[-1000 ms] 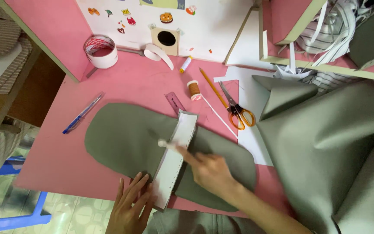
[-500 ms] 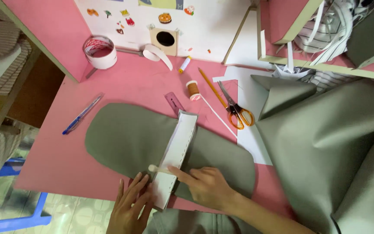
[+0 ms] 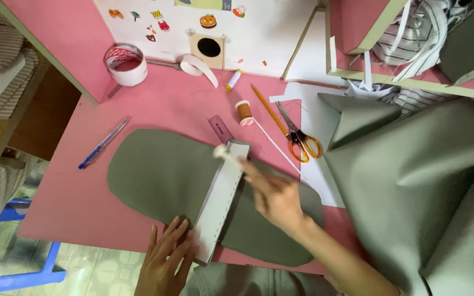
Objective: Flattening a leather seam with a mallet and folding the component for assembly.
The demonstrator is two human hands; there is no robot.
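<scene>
Evidently marking was under way: the right hand (image 3: 275, 198) pinched a small white marker (image 3: 223, 153) at the far end of the long white strip template (image 3: 221, 200), which the flat, spread left hand (image 3: 165, 257) pinned onto the grey oval fabric piece (image 3: 160, 172). Drawing the next line called for steady pressure.

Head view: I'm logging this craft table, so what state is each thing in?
Grey oval piece: lying flat on the pink table.
White strip: laid across the oval piece.
Left hand: flat, pressing the strip's near end.
Right hand: holding a white stick to the strip's far end.
Scissors: closed.
Tape roll: resting unused on the table.
Pen: lying flat.
</scene>
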